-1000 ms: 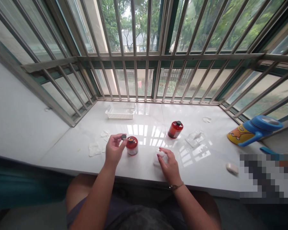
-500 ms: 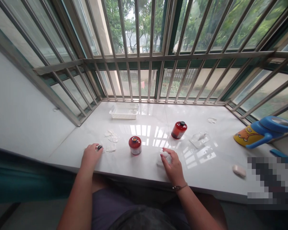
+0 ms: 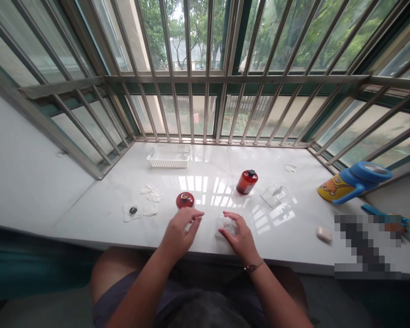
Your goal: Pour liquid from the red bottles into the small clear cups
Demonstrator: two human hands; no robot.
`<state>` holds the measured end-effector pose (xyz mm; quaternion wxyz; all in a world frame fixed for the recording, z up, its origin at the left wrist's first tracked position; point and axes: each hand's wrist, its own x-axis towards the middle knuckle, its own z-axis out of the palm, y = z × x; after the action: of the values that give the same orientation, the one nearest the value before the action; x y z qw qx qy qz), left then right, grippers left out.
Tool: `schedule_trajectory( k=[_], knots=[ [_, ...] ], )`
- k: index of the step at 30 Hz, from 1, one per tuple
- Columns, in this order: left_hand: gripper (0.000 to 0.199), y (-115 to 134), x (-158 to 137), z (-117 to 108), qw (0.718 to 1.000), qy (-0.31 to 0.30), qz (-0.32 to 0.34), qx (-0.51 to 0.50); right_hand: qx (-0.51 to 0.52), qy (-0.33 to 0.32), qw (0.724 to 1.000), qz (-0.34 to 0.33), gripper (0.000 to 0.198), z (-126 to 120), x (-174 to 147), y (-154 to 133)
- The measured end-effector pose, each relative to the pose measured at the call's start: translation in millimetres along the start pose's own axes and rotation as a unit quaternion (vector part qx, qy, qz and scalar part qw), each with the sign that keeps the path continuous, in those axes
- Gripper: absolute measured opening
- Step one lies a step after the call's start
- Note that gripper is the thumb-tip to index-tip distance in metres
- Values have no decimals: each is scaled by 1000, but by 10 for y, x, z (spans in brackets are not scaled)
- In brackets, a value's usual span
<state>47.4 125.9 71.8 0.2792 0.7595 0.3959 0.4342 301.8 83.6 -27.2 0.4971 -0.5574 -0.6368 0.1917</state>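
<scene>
My right hand (image 3: 241, 234) curls its thumb and fingers around a small clear plastic piece (image 3: 228, 224) on the counter; its exact kind is hard to make out. To its left, my left hand (image 3: 182, 230) hovers over the counter with thumb and fingers apart and nothing between them. Just behind that hand stands a red bottle (image 3: 185, 199) without its cap, its lower part hidden by the fingers. A round black cap (image 3: 133, 210) lies on a thin white sheet at the left. Farther back, a second red bottle (image 3: 247, 182) has its black cap on.
Crumpled white tissues (image 3: 151, 193) lie at the left, before a white perforated basket (image 3: 169, 157). On the right are clear plastic wrapping (image 3: 275, 193), a pale soap-like block (image 3: 324, 234) and a blue-and-yellow jug (image 3: 351, 182). Metal bars (image 3: 208, 79) line the window behind the white counter.
My left hand has let go of the black cap, leaving it on the white sheet, and moved right, in front of the uncapped bottle. My right hand stays at the clear plastic.
</scene>
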Motion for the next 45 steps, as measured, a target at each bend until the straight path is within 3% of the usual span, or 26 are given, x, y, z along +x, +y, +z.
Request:
schedule_trajectory(
  k=[2, 5, 10, 25, 30, 34, 39, 41, 43, 45],
  knots=[
    [29, 46, 5, 307, 997, -64, -6, -35, -2, -3, 1000, -3, 52, 8, -43, 4],
    [39, 11, 8, 665, 992, -115, -16, -41, -7, 10, 1000, 15, 56, 63, -100, 28],
    [47, -81, 26, 936, 990, -133, -20, -32, 36, 55, 996, 53, 87, 167, -156, 73],
    [18, -10, 95, 998, 994, -78, -70, -35, 49, 44, 995, 69, 83, 176, -178, 47],
    [41, -22, 68, 1020, 992, -38, -115, -16, 41, 38, 997, 55, 79, 177, -213, 83],
    [61, -23, -2, 944, 990, -89, -110, -28, 30, 44, 997, 60, 85, 179, -228, 103],
    [44, -71, -74, 904, 984, -66, -156, -50, 34, 41, 997, 58, 88, 178, -214, 79],
    [49, -96, -69, 898, 981, -60, -171, -64, 32, 40, 997, 58, 88, 175, -209, 74],
    [60, -110, -51, 887, 980, -83, -164, -75, 29, 39, 997, 58, 88, 174, -208, 78],
    [58, -112, -33, 871, 980, -112, -148, -75, 26, 37, 997, 58, 88, 174, -210, 89]
  ],
)
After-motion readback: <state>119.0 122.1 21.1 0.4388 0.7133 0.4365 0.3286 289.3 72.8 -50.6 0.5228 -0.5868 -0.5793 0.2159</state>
